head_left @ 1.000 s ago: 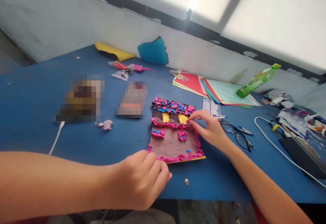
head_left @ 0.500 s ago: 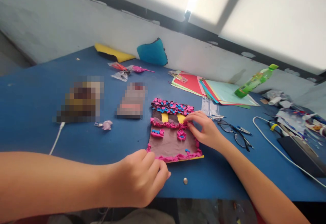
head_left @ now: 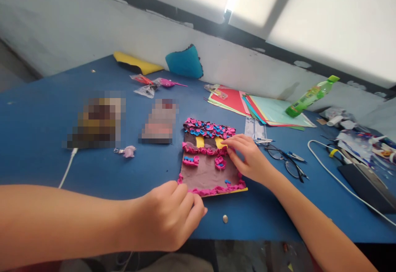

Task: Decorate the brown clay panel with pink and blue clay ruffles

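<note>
A clay-decorated panel (head_left: pixel 206 177) lies flat on the blue table, its brown face edged with ruffled pink clay. Small pink and blue clay pieces crowd its far end, with yellow patches (head_left: pixel 200 141) below them. At the panel's right side, my right hand (head_left: pixel 247 156) has its thumb and fingertips brought together over the pink trim by a yellow patch; whatever is between them is too small to see. My left hand (head_left: pixel 168 216) is closed in a curled fist by the near left corner, knuckles up. Its fingertips and anything in them are hidden.
A small round metallic piece (head_left: pixel 225 219) lies near the front edge. Eyeglasses (head_left: pixel 286 162), a green bottle (head_left: pixel 311 97), coloured paper sheets (head_left: pixel 232 101) and a white cable (head_left: pixel 335 189) are to the right. Two blurred flat objects and a purple charm (head_left: pixel 128 151) are to the left.
Hardly anything differs. Both hands stay in place at the panel, and the view has shifted very slightly.
</note>
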